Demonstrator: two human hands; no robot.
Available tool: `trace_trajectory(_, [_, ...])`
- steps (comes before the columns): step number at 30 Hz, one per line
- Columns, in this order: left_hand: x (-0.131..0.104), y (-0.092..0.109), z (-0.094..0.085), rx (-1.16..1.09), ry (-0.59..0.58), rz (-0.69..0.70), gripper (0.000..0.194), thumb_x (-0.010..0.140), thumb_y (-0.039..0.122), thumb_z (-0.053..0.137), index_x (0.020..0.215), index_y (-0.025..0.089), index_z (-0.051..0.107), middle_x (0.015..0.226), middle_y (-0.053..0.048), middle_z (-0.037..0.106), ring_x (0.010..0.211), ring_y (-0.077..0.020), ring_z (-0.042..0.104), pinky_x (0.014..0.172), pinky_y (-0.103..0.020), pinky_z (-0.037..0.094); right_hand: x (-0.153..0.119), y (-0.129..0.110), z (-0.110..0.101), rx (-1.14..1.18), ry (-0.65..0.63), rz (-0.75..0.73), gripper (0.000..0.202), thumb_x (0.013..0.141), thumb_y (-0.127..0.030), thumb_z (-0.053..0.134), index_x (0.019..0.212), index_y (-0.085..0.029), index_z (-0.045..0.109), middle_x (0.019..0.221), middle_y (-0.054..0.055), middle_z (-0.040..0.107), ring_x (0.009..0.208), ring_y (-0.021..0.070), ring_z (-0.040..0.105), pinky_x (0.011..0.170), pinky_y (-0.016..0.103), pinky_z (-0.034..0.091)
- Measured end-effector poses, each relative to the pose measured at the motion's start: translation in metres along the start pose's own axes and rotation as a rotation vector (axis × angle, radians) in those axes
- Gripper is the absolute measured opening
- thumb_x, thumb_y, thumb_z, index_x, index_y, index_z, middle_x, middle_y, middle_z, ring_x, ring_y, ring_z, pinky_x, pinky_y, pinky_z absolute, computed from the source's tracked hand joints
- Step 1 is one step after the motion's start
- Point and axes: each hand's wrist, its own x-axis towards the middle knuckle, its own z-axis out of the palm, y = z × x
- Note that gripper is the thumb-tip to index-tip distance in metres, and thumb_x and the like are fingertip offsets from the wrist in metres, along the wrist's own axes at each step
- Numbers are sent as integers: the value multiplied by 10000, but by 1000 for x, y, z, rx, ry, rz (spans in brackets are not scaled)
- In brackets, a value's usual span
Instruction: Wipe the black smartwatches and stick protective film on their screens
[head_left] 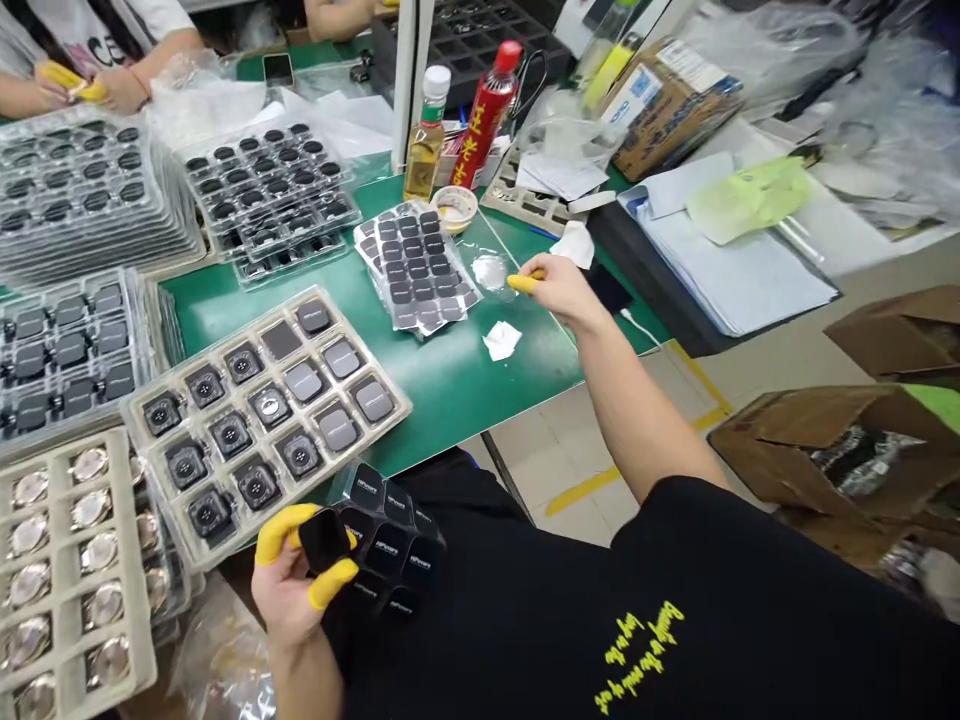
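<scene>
My left hand (289, 590), with yellow finger cots, grips a black square watch case (324, 540) by its edges, its dark glossy face turned up. Just behind it, a sheet of black square stickers (390, 545) with white lettering lies over my lap. My right hand (562, 288) reaches across the bench with fingers closed; whether anything is between them is hidden. Its yellow-capped fingertip is beside a clear round plastic dish (491, 270) with a whitish patch. Between my arms, a beige tray (397, 400) holds several square watch cases, some covered with grey stickers.
Sticker sheets (416, 265), a tape roll (455, 208), a bottle of yellow liquid (427, 140) and a red bottle (487, 115) stand beyond. Stacked clear trays (67, 190) and a tray of round watches (60, 570) fill the left. A crumpled white tissue (502, 340) lies near the edge. Co-workers sit opposite.
</scene>
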Motion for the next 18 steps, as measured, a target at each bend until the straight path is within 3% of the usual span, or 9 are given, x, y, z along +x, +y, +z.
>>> trace_trajectory(5, [1, 7, 4, 26, 11, 7, 653, 562, 448, 1197, 1070, 205, 867, 899, -25, 863, 614, -206, 821, 574, -297, 740, 50, 15, 35, -111, 16, 75, 418, 1129, -466, 803, 1449, -205, 744, 1455, 115, 761, 1229, 279, 779, 1047, 510, 698])
trace_trajectory(8, [-2, 7, 2, 40, 23, 2, 624, 584, 436, 1192, 1069, 204, 874, 932, -35, 882, 624, -201, 827, 589, -292, 748, 61, 18, 50, -184, 71, 108, 421, 1125, -443, 802, 1472, -215, 734, 1534, 130, 725, 1313, 307, 748, 1120, 553, 663])
trace_trajectory(11, [-3, 6, 1, 43, 33, 12, 612, 577, 421, 1193, 1056, 203, 880, 928, -34, 895, 622, -203, 833, 591, -294, 752, 65, 20, 53, -233, 156, 118, 533, 1069, -316, 822, 1539, -140, 644, 1625, 252, 614, 1402, 385, 681, 1168, 567, 569])
trace_trajectory(14, [-2, 7, 3, 37, 53, 23, 627, 550, 425, 1201, 1046, 208, 885, 923, -32, 900, 630, -208, 840, 597, -298, 755, 48, 26, 46, -239, 189, 60, 586, 1053, -287, 764, 1577, -123, 559, 1621, 326, 548, 1406, 425, 639, 1109, 512, 499])
trace_trajectory(18, [2, 6, 3, 9, 55, 53, 621, 560, 419, 1200, 1061, 223, 890, 911, -23, 896, 606, -195, 828, 588, -291, 750, -14, 48, 41, -212, 85, -70, 344, 1011, -378, 764, 1318, -234, 705, 1272, 172, 722, 1081, 355, 693, 943, 458, 507])
